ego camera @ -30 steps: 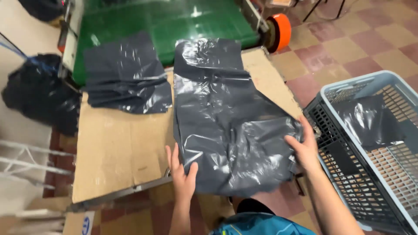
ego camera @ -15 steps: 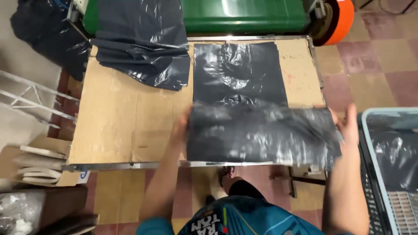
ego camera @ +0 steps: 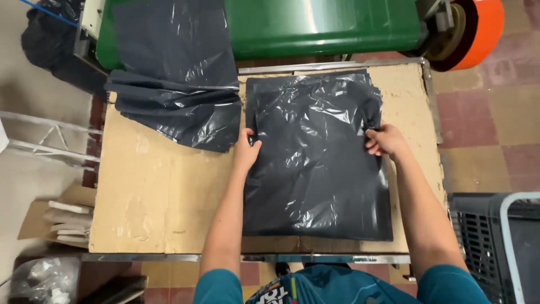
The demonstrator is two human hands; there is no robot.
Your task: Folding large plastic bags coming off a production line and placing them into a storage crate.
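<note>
A black plastic bag (ego camera: 315, 157) lies flat on the cardboard-covered table (ego camera: 163, 197), folded over on itself into a rectangle. My left hand (ego camera: 246, 147) grips its left edge about halfway up. At the right edge my right hand (ego camera: 384, 141) pinches the folded plastic. A second pile of black plastic bags (ego camera: 180, 107) lies at the table's back left, spilling out of the green machine (ego camera: 315, 25).
An orange roller end (ego camera: 478, 28) sticks out at the machine's right. A grey plastic crate (ego camera: 500, 236) stands on the floor at the right. Cardboard pieces (ego camera: 56, 217) lie on the floor at the left, with a black bag heap (ego camera: 48, 34) at the far left.
Both hands carried the bag's near edge away from me and folded it over the far half. The bag now lies flat as a rectangle; the camera has tilted further down.
</note>
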